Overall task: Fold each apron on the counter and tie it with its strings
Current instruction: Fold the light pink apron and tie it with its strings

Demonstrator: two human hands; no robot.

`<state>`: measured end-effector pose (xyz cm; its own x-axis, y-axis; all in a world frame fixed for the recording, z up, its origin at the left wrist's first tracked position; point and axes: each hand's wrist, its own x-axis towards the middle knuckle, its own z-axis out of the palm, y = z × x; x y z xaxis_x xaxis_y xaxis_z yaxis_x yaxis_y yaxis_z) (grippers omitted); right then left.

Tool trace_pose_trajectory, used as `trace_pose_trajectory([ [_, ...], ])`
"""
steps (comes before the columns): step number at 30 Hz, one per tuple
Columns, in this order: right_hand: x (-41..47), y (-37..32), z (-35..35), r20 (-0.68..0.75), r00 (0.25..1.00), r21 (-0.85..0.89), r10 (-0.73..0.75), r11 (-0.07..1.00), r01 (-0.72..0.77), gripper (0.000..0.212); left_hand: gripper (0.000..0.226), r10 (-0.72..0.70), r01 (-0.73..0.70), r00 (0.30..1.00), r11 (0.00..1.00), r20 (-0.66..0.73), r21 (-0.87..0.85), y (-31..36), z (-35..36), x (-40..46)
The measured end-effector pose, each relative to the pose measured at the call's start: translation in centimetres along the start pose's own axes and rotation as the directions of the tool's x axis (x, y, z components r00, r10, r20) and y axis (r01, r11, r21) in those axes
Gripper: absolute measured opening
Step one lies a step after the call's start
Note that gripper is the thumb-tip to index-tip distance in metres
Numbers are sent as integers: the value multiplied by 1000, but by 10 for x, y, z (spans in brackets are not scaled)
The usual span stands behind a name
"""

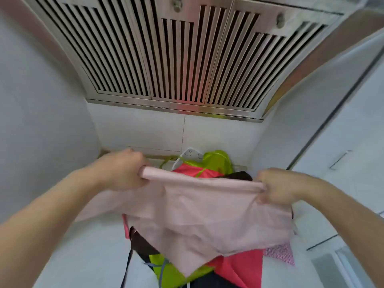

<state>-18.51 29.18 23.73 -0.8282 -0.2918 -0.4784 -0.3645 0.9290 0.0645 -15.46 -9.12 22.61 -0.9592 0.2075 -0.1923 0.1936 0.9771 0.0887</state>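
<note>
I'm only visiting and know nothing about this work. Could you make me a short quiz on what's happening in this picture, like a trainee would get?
1. True or false: both hands hold the pale pink apron up by its top edge.
2. Which colour lies in the pile behind it? A) lime green B) purple C) orange
3. Fill in: above the counter hangs a slatted metal ______.

Key
1. True: the left hand and right hand each keep a grip on one end.
2. A, the lime green apron, beside a coral red apron.
3. Range hood.

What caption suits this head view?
Both hands, left hand and right hand, hold a pink apron stretched above a pile of aprons.
</note>
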Motion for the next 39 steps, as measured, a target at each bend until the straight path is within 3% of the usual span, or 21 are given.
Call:
trace_pose_trajectory([
  [3,-37,5,-55,-449,888,63,96,995,-75,20,30,-52,62,944,998,-326,20,-8,-58,-16],
  [4,-56,1,-67,-676,727,104,120,992,-66,21,30,-40,20,827,999,-561,-41,-7,-76,-28],
  [5,-72,-4,-71,-864,487,134,131,991,-29,23,27,-49,-46,620,994,-783,-99,-4,-85,-37],
  [6,-84,-9,-63,-953,259,160,155,987,-1,32,22,-64,-119,401,986,-914,-121,1,-89,-47],
  [7,-90,-19,-49,-972,146,184,183,983,-7,43,22,-50,-156,307,982,-950,-102,6,-85,-56],
  [8,-88,-27,-25,-958,232,158,168,986,-61,48,27,27,-157,383,987,-924,-36,4,-66,-59],
  [9,-85,-38,-2,-837,531,74,134,989,-131,46,36,130,-146,630,988,-765,48,-3,-37,-58],
  [10,-78,-49,24,-516,851,-47,94,989,-137,41,43,167,-138,895,985,-414,99,-13,-6,-58],
  [11,-72,-55,53,-115,991,-128,74,988,-89,37,47,142,-142,990,982,6,122,-20,22,-59],
  [12,-70,-59,75,114,991,-135,76,989,-60,34,45,131,-172,953,976,274,131,-27,48,-61],
  [13,-69,-59,86,183,981,-120,67,992,-45,34,41,139,-199,918,972,372,128,-32,64,-64],
  [16,-66,-46,90,-106,994,33,14,999,-11,25,25,160,-165,966,986,205,6,-37,62,-66],
  [19,-71,-42,85,-141,990,391,-25,917,79,21,15,169,-154,985,952,33,-264,-38,47,-66],
  [22,-80,-43,81,-212,977,560,-2,819,123,26,14,131,-131,991,952,-19,-278,-40,36,-73],
  [25,-86,-46,64,-387,919,581,71,793,183,32,26,22,-13,981,999,191,-49,-42,22,-83],
  [28,-91,-75,35,-513,858,529,-24,778,338,41,80,0,12,919,1000,393,-28,-23,14,-91],
  [31,-86,-113,13,-495,849,461,-185,773,437,33,91,264,-189,941,928,211,-320,27,9,-95],
  [33,-75,-133,3,-539,815,406,-211,783,471,39,53,340,-287,940,843,38,-456,64,11,-95],
  [35,-67,-147,-1,-668,734,377,-118,797,472,48,7,314,-334,940,761,-135,-557,87,14,-93],
  [37,-60,-152,7,-837,532,353,123,866,355,53,21,212,-288,957,688,-195,-665,89,16,-92],
  [39,-53,-148,29,-850,366,477,380,849,227,53,19,123,-214,977,599,-176,-772,78,14,-92],
])
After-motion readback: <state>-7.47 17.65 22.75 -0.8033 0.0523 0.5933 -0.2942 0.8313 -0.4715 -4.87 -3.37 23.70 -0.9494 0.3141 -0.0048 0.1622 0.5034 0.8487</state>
